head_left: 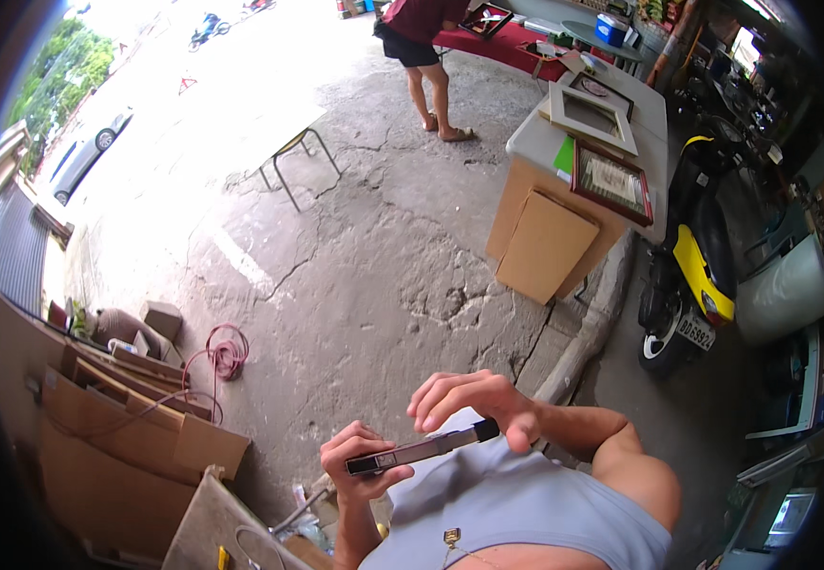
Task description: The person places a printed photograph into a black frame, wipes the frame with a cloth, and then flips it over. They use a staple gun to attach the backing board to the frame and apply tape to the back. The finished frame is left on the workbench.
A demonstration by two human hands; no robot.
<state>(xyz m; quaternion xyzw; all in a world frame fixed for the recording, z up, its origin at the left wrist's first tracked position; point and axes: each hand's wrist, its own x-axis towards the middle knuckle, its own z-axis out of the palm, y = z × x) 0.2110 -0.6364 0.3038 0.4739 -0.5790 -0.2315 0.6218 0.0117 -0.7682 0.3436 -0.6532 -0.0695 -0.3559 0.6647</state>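
A long, narrow grey metal bar with black ends [436, 446] lies slantwise in front of my chest; I cannot make out its exact kind. My left hand [359, 460] is closed round its left end, fingers behind and thumb beneath. Over the other end hovers my right hand [474, 401], its fingers loosely curved and the thumb apart, close to the black tip. Whether the right palm touches that tip cannot be told.
A table with picture frames [654, 214] stands ahead right, brown boards [547, 247] against its side. Beyond it a motorcycle [702, 271] is parked. Cardboard [108, 475], a coiled red hose [229, 353] and a bench [205, 522] are at left. A person [421, 43] stands at a far red-covered table.
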